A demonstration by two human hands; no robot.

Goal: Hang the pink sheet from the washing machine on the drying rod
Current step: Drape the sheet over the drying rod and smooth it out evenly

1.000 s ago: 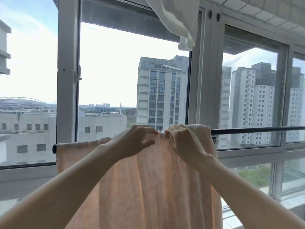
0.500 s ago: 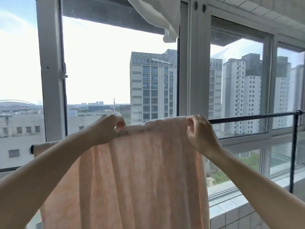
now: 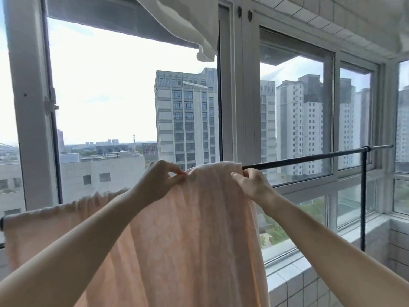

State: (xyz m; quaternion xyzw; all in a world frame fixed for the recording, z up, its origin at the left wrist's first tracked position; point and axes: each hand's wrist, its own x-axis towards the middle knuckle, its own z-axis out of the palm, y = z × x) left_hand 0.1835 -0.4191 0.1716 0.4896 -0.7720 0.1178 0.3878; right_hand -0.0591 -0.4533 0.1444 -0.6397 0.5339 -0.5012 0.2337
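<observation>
1. The pale pink sheet (image 3: 194, 235) is matt woven cloth, finely crinkled, with a faint mottled texture.
2. The thin black drying rod (image 3: 305, 159) looks like smooth metal with a dull sheen.
3. The grey window frame (image 3: 234, 103) is smooth, painted metal or plastic; which, I cannot tell.
4. The white hanging fabric (image 3: 188, 21) overhead is soft, matt cloth.
5. The white tiled sill (image 3: 287, 278) is glazed, slightly glossy.

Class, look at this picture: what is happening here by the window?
A person is hanging a pink sheet over a black drying rod in front of the windows. The left hand pinches the sheet's top fold, and the right hand grips its right edge near the rod. The sheet is draped over the rod, bunched towards the left end, and hangs down in front. The bare rod runs on to the right.
</observation>
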